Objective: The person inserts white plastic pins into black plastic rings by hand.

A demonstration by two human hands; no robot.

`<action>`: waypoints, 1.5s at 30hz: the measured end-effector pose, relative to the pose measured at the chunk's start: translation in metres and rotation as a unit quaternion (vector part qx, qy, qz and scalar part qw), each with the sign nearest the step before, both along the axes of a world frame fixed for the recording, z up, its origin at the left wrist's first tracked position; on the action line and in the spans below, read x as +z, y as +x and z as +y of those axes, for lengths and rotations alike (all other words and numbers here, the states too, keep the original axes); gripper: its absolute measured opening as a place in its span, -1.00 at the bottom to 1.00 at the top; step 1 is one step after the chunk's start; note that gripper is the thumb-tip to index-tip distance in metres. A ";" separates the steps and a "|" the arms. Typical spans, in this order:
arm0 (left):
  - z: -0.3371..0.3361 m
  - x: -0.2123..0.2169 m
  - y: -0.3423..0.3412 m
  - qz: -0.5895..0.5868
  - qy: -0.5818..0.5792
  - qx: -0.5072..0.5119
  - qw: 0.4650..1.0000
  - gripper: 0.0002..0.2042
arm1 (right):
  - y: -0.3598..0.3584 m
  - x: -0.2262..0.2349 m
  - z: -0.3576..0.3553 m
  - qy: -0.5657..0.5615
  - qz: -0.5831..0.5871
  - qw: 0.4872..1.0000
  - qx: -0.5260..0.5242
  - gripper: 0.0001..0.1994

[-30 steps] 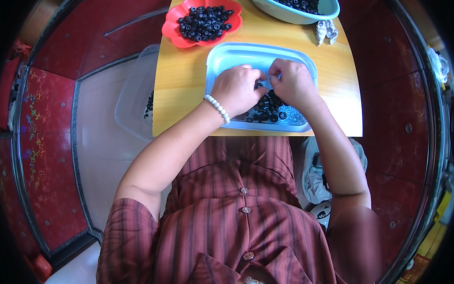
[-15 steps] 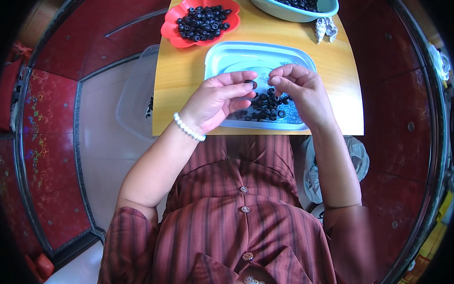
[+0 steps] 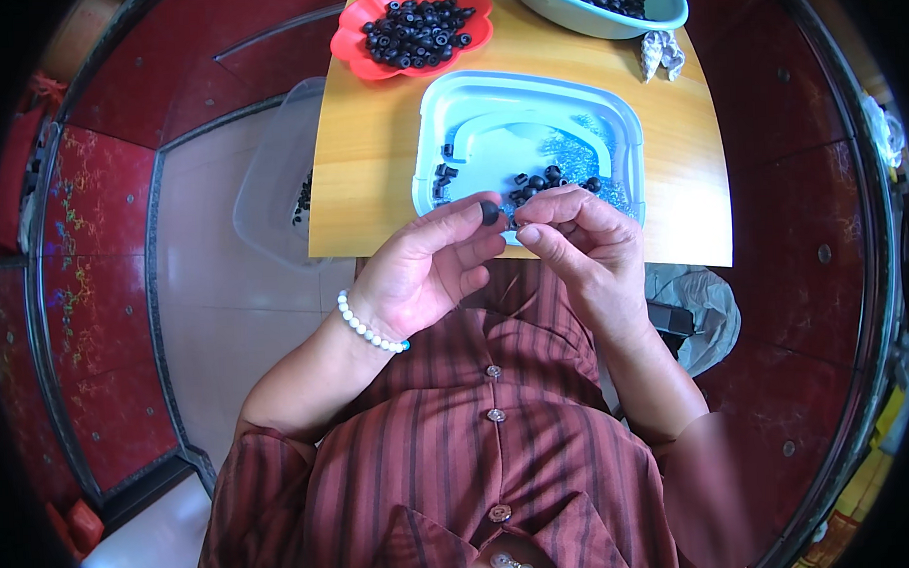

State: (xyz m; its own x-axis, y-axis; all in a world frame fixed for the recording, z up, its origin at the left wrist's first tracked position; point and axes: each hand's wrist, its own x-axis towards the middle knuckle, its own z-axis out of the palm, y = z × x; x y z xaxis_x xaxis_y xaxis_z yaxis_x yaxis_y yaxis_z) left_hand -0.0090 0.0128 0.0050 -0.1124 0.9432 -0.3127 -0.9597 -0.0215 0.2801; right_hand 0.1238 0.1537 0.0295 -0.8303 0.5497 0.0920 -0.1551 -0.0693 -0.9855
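Note:
My left hand (image 3: 423,253), with a beaded bracelet at its wrist, pinches a small round black cap-like part (image 3: 489,213) between thumb and forefinger. Close beside it, my right hand (image 3: 583,241) has thumb and fingertips together; what they hold, if anything, is too small to make out. Both hands are over the near rim of a light blue tray (image 3: 429,115). Inside that tray lie a pile of black parts (image 3: 541,184), a few short black pieces (image 3: 444,174) along its left wall, and many tiny clear bits (image 3: 590,149) on the right.
Behind the tray on the wooden table (image 3: 669,126) stand a red flower-shaped dish (image 3: 351,49) of black parts and a pale green basin (image 3: 606,23) of more. Crumpled tissue (image 3: 662,54) lies beside the basin. A clear plastic bin (image 3: 271,180) is on the floor at left.
Both hands have come down toward my body, from above the tray's middle to its near rim. The left hand has turned more palm-up, still pinching the black part.

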 end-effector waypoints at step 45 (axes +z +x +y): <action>-0.029 -0.017 -0.006 -0.044 0.013 0.066 0.997 -0.74 | -0.072 -0.022 0.058 0.702 -0.276 0.638 0.154 -0.89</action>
State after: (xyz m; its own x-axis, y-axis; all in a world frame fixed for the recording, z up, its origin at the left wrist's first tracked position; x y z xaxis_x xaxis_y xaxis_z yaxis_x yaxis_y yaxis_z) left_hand -0.0150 -0.0159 -0.0119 -0.2084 0.9299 -0.3031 -0.9690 -0.1544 0.1928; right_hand 0.0519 0.2115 0.0073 -0.9979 0.0500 -0.0401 0.0504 0.9987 -0.0083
